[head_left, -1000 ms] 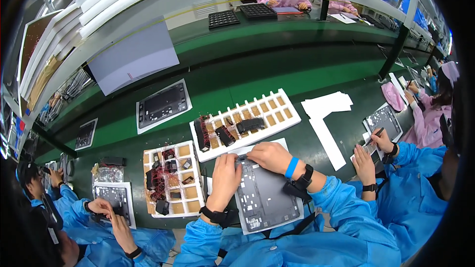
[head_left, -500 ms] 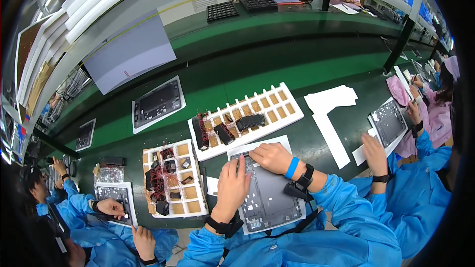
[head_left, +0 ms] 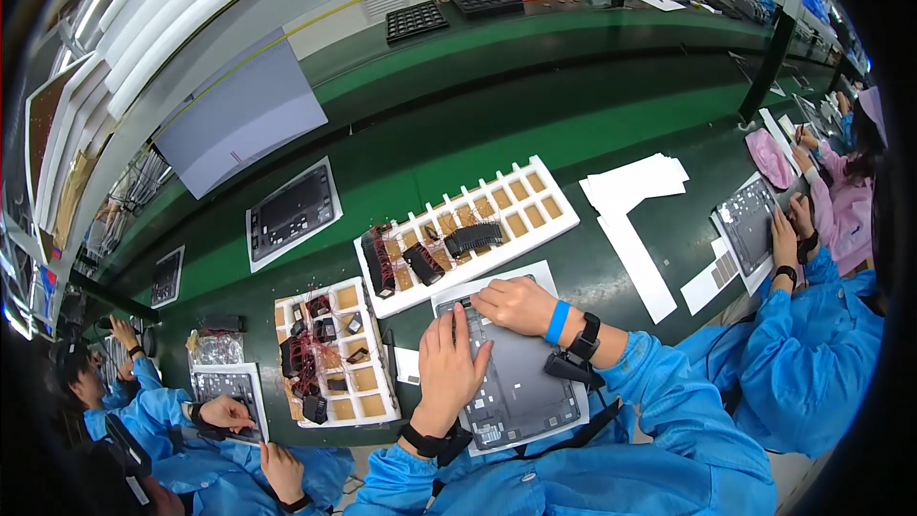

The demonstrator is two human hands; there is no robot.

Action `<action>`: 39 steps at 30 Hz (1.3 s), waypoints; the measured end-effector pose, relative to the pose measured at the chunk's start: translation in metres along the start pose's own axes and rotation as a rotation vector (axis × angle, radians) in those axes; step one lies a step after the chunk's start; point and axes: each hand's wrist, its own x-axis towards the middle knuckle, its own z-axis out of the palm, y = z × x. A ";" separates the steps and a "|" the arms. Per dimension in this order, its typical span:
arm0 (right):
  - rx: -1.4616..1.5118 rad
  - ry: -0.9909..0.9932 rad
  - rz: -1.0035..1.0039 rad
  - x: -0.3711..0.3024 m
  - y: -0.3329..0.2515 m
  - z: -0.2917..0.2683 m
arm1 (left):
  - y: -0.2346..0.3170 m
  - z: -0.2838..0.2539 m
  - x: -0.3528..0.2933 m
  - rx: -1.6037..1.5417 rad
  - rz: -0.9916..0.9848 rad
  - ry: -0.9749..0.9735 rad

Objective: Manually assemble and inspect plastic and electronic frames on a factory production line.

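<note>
A dark grey tablet housing (head_left: 525, 377), dotted with small white stickers, lies on a white sheet (head_left: 541, 277) at the table's near edge. My left hand (head_left: 447, 358) rests along its left side, fingers stretched toward the upper left corner and thumb apart. Close beside those fingertips, my right hand (head_left: 521, 306) is curled at the housing's top edge with its fingers pressed together. Whatever the right fingers pinch, if anything, is hidden beneath them. A blue band (head_left: 558, 322) and a black strap (head_left: 585, 336) circle my right wrist; another black strap (head_left: 427, 440) is on my left.
White foam trays (head_left: 544, 172) (head_left: 382, 401) hold black parts with thin red wires. Paper sheets (head_left: 635, 182) lie to the right; another housing (head_left: 291, 215) sits back left. Co-workers in blue handle similar housings (head_left: 750, 227) (head_left: 229, 390) on both sides. A shelf beam (head_left: 287, 0) crosses overhead.
The view has shifted slightly. My hands stay at the housing's top left, the left thumb a little farther out. At right, a co-worker's hand has moved onto their housing, uncovering a patterned white card.
</note>
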 end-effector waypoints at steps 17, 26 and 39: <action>0.185 0.033 0.113 0.002 -0.003 -0.006 | 0.002 0.000 0.000 0.056 0.003 0.004; 0.473 0.084 0.298 -0.009 0.003 -0.007 | -0.014 -0.031 0.013 -0.276 -0.016 -0.027; 0.523 0.320 0.568 -0.009 0.018 -0.011 | -0.151 -0.076 0.015 0.215 -0.224 -0.061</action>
